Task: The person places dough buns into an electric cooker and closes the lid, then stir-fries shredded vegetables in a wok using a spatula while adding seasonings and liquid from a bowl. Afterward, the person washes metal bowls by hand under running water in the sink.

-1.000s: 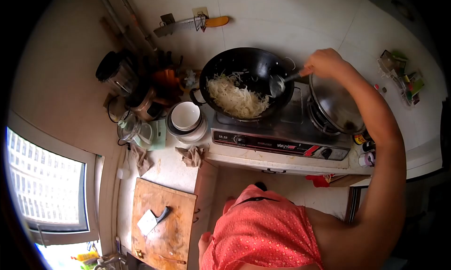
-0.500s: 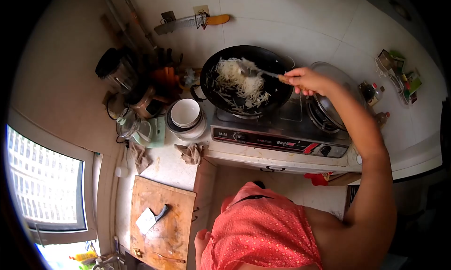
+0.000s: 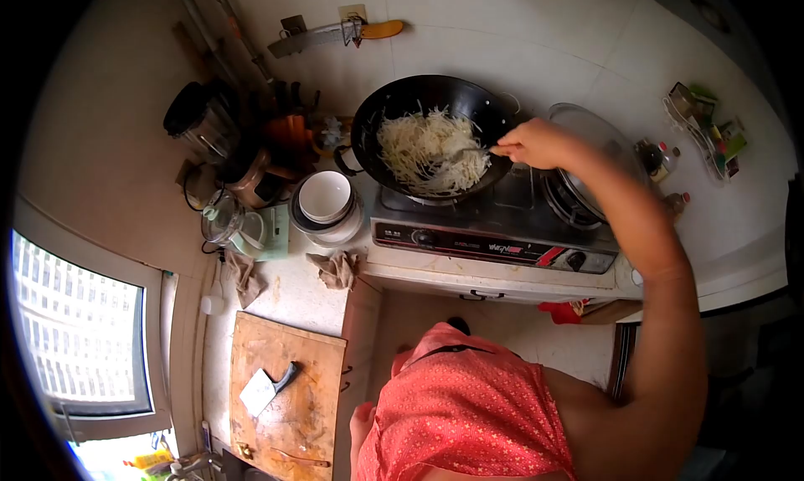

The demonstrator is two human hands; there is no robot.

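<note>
My right hand [image 3: 533, 143] is closed around the wooden handle of a metal spatula [image 3: 467, 153]. The spatula's head is down among pale thin shreds of food [image 3: 427, 146], which look like shredded potato. They lie heaped in a black wok [image 3: 494, 117] on the left burner of the gas stove [image 3: 494, 246]. Beside my red patterned clothing hangs my left hand [image 3: 362, 422], low and away from the stove. Only part of it shows, and its fingers are mostly hidden.
Stacked bowls [image 3: 325, 198] stand left of the wok. A large glass lid [image 3: 599, 150] covers the right burner. On the cutting board [image 3: 289, 330] lies a cleaver [image 3: 260, 393]. Cloths [image 3: 335, 270] lie on the counter. A blender [image 3: 205, 125] stands in the corner, and a knife [image 3: 335, 36] hangs on the wall.
The spatula has gone from above the shreds, where it lifted some, down into them at the right. The heap is more spread out. My right hand stays near the wok's right rim.
</note>
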